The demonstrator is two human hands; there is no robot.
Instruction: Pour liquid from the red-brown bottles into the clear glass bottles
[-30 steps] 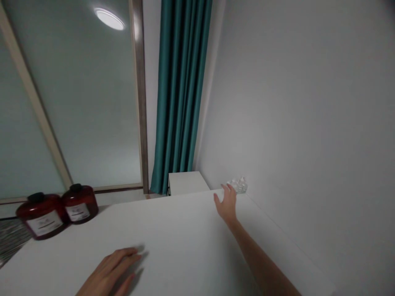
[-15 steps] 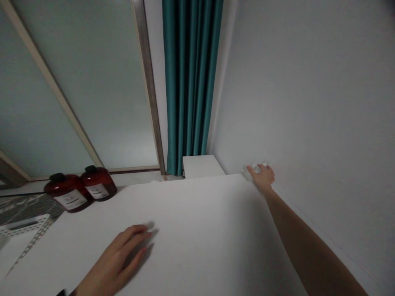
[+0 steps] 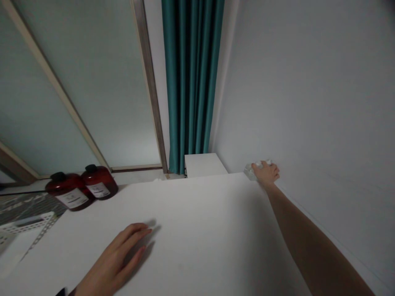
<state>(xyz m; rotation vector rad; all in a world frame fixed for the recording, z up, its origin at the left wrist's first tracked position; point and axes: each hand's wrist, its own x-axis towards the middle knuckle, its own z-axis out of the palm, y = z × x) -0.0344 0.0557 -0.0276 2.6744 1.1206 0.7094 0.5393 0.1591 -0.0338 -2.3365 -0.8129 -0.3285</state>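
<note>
My right hand (image 3: 268,172) reaches out to the far right corner of the white tabletop (image 3: 191,230), beside the wall. Its fingers are closed around a small clear bottle (image 3: 249,171) with a whitish part showing near the fingertips. Most of the bottle is covered by the hand, so its exact kind is hard to make out. My left hand (image 3: 120,257) hovers low over the near left part of the tabletop, fingers loosely apart and holding nothing. Its shadow falls just beside the fingertips.
Two dark red bottles with black caps, a nearer one (image 3: 72,193) and a farther one (image 3: 99,183), stand at the back left edge. A white perforated basket (image 3: 29,224) is at far left. Beyond the table are a white cabinet (image 3: 205,165), a green curtain (image 3: 193,82) and frosted panels (image 3: 101,82).
My right hand and the clear bottle appear slightly farther right, while the view itself has shifted a little. My left hand has stayed nearly still.
</note>
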